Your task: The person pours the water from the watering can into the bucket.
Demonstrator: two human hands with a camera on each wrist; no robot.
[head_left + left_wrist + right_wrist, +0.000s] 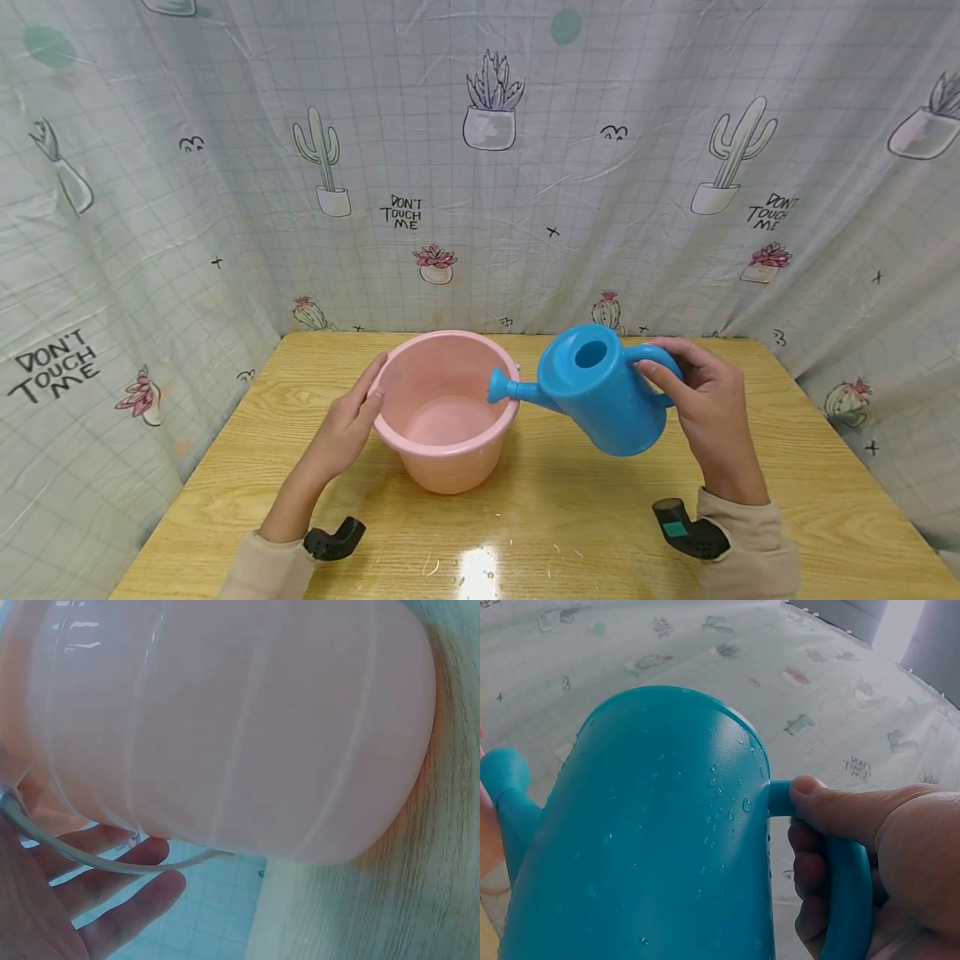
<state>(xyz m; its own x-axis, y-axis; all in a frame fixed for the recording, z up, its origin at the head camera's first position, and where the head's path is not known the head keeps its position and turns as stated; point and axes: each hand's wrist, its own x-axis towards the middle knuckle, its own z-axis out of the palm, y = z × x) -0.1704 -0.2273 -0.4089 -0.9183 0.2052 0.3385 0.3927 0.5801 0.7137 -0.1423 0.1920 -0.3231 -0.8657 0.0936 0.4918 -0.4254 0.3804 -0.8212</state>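
A pink plastic bucket [450, 467] stands upright on the wooden table. My left hand [348, 429] holds its left rim, thumb at the edge and fingers along the outer wall. In the left wrist view, the bucket's thin curved handle [90, 859] crosses in front of the fingers [139, 911]. My right hand [705, 392] grips the handle of a blue watering can [611, 408], which is tilted left. The can's spout [525, 390] reaches over the bucket's right rim. Water drops dot its wall in the right wrist view. No stream shows from the spout.
The wooden table [247, 467] carries small wet spots near its front edge. Behind and beside it hangs a pale curtain [570, 250] printed with cacti. Black wrist devices [333, 540] sit at both sleeves.
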